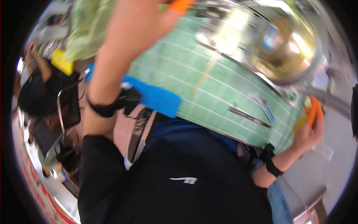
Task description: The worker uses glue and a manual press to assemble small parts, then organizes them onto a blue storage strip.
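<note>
My left hand (149, 22) reaches over the far left of the green gridded work surface (179, 63). It is smeared by motion, and an orange finger cover (181, 5) shows at the top edge; most of its fingers are out of the picture. Out at the right end of the surface is my right hand (311, 130), its fingers in orange covers and drawn close together. Something small and pale (307, 102) is at their tips, too blurred to name. Tweezers with blue handles (265, 111) and a dark narrow tool (250, 116) lie left of this hand.
A machine with a shiny gold-toned round bowl (287, 48) takes up the far right. Blue material (158, 99) covers the near left edge, below a pale green plastic bag (87, 30). A thin tan stick (204, 76) lies mid-surface. Other people sit at left near a chair (63, 108).
</note>
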Demonstrator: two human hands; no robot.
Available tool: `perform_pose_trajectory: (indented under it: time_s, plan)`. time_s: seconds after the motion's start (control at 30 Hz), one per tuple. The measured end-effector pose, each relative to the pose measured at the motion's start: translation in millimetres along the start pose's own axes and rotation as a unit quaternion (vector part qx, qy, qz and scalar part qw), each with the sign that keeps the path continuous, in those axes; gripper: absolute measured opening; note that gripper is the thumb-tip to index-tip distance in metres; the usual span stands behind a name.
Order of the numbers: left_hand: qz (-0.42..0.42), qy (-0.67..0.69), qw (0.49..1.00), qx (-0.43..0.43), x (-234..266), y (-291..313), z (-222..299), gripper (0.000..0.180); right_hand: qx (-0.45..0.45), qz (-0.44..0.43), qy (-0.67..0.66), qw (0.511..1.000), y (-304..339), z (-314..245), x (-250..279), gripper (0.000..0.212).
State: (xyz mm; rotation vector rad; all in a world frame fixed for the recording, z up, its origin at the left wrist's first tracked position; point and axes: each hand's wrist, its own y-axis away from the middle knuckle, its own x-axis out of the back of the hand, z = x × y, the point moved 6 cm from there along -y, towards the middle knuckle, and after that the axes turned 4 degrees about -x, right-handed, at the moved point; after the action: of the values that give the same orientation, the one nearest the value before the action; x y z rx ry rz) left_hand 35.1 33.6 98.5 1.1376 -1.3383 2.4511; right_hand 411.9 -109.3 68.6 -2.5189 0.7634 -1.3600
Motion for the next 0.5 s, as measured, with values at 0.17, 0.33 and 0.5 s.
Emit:
perform_pose_trajectory:
  time_s: [0.17, 0.33, 0.5]
  plan:
    - [-0.108, -0.023, 0.994, 0.014, 30, 19, -27, 0.019, -0.084, -0.103, 0.032, 0.991, -3, 25, 24, 0.027]
    - [-0.188, -0.151, 0.962, 0.13, 89, 81, -68, 0.028, 0.007, 0.09, 0.044, 0.995, 10, -66, 55, 0.03]
    - [-0.135, -0.014, 0.977, 0.165, 82, 47, -34, 0.024, 0.252, -0.149, -0.238, 0.926, 34, -170, -3, 0.042]
